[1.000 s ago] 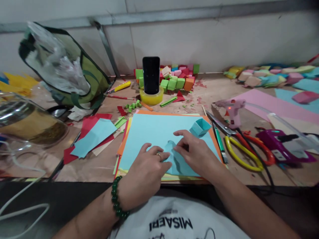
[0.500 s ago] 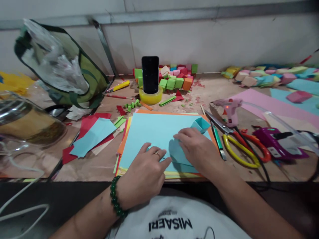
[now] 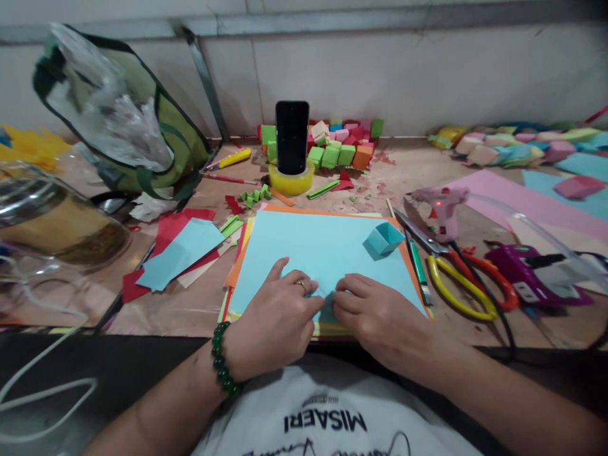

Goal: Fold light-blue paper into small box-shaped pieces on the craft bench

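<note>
My left hand (image 3: 273, 320) and my right hand (image 3: 375, 313) rest close together at the near edge of a stack of coloured paper topped by a light blue sheet (image 3: 313, 250). Their fingertips press down on a small folded light blue piece of paper (image 3: 329, 309) that lies between them, mostly hidden. The left hand wears a ring and a green bead bracelet. A small folded light blue paper box (image 3: 382, 240) stands on the sheet, beyond the right hand.
Yellow and red scissors (image 3: 458, 278), a green knife (image 3: 418, 269), a pink glue gun (image 3: 444, 209) and a purple one (image 3: 532, 275) lie right. A phone (image 3: 291, 139) stands in a tape roll. Paper boxes (image 3: 339, 149), a green bag (image 3: 118, 120) and a glass jar (image 3: 42, 221) lie behind and left.
My right hand has pulled back from beside the paper box toward me, flattening the lifted blue flap. Both hands now meet at the near edge of the sheet.
</note>
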The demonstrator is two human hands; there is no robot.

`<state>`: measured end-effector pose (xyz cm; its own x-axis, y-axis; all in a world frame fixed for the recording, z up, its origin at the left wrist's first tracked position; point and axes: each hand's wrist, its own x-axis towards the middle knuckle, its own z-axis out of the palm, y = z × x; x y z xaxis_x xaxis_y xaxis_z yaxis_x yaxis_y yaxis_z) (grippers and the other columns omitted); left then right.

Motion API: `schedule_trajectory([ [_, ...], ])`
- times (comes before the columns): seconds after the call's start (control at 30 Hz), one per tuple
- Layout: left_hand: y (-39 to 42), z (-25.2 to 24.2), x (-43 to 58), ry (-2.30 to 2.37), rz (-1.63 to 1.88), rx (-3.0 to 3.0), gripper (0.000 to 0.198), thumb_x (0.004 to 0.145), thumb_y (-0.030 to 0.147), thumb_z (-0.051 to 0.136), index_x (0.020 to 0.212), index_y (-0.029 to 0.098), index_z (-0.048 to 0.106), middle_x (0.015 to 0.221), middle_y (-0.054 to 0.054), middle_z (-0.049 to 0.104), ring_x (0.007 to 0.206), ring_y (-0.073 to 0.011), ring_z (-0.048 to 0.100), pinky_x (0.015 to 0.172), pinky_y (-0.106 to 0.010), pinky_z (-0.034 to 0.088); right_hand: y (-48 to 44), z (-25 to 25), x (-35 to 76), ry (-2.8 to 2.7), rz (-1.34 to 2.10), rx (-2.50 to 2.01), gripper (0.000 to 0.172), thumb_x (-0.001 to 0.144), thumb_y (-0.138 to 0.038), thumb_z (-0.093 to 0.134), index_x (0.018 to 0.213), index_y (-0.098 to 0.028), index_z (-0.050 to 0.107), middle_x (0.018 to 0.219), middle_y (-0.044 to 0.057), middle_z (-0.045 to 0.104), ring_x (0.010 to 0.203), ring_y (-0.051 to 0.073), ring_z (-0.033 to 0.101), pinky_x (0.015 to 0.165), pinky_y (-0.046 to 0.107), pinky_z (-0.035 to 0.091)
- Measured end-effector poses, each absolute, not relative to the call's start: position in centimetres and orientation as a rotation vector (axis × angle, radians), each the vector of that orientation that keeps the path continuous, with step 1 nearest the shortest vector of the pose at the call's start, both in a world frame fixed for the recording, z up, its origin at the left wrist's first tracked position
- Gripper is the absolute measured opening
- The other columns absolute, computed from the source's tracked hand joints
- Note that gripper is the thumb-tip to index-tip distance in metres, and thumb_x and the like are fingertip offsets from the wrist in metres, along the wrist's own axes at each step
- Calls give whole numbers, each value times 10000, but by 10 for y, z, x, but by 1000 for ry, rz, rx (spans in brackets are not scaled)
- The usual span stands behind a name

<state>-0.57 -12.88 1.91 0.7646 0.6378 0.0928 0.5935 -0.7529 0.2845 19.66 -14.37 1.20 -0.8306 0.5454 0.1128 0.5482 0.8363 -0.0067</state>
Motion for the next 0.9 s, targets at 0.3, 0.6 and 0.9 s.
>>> schedule_trajectory([
  [0.3,-131,14,-9,972,269,2750,256,840,121,490,982,210,683,1144,-51,675,1127,-229,540,1123,-541,143,-176,11,236,-2728,-153,-891,354,911,-40,376,705,-123,652,759,103,629,861,237,540,742,381,471],
  [0.6,-136,16,-30,1204,312,2781,302,828,120,481,1055,186,669,1132,-16,694,967,-246,568,974,-512,321,-189,10,247,-2594,-143,-987,321,924,-41,362,894,-119,672,832,94,685,872,216,591,707,335,490],
  [0.9,-139,14,-51,1390,359,2779,296,852,153,454,1042,167,682,1099,-44,701,954,-241,568,962,-485,342,-184,9,243,-2586,-16,-1142,307,863,2,402,853,-161,662,766,54,646,772,193,556,640,312,429],
])
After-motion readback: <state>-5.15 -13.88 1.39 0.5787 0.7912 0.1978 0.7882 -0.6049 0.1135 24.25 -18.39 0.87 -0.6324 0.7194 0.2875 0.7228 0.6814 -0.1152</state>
